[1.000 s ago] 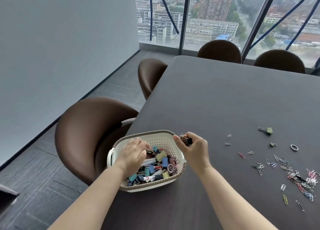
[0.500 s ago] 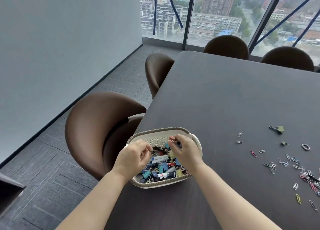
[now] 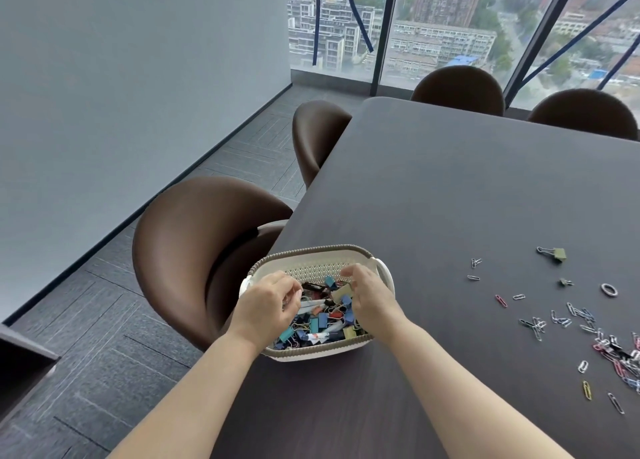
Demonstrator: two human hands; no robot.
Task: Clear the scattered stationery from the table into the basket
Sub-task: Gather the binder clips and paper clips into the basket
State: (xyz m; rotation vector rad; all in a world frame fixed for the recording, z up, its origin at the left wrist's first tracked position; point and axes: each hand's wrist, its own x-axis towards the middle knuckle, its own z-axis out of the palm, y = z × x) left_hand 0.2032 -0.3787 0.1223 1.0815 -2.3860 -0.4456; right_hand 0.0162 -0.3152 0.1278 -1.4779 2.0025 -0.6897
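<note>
A white woven basket (image 3: 311, 252) stands at the table's left edge, filled with coloured binder clips (image 3: 322, 320). Both my hands hover over it. My left hand (image 3: 266, 306) has its fingers curled, tips pinched near the clips; whether it holds anything is unclear. My right hand (image 3: 370, 299) is above the basket's right side with fingers apart and nothing in them. Several paper clips (image 3: 568, 316) lie scattered on the table to the right, with a green binder clip (image 3: 557, 253), a smaller green clip (image 3: 564, 282) and a small ring (image 3: 608, 289).
The dark table (image 3: 450, 188) stretches away toward the windows. A brown chair (image 3: 194, 244) sits just left of the basket, another (image 3: 315, 133) is further along that side, and two chairs (image 3: 457, 88) stand at the far end.
My right hand carried a black binder clip from the basket's right rim to over the basket and has let it go. My left hand stayed over the basket.
</note>
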